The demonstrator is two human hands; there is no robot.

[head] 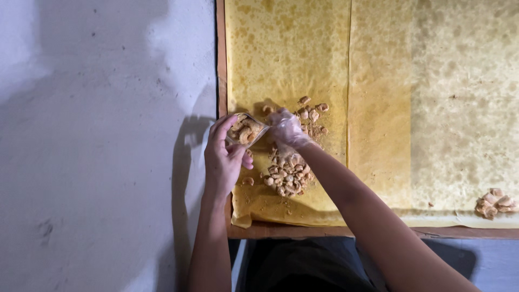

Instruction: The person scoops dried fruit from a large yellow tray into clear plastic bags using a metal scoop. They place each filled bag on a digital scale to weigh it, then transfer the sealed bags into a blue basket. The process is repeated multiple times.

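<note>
At the near edge, two bare forearms are seen rising from a dark garment toward a wooden worktop (281, 231) covered with oil-stained yellow paper (292, 59). A small clear bag (246, 130), partly filled with fried snack pieces, is held by the left hand (223, 157), with the fingers closed around its left side. The right hand (287, 128), covered by a thin transparent glove, is placed just right of the bag's mouth, with the fingers bent together; whether a piece is pinched in them cannot be told. A heap of snack pieces (287, 174) lies on the paper just below the right hand, and a few loose pieces (312, 111) are scattered farther away. A smaller heap (494, 203) is seen at the near right corner. A pale wall (97, 146) fills the left side.
</note>
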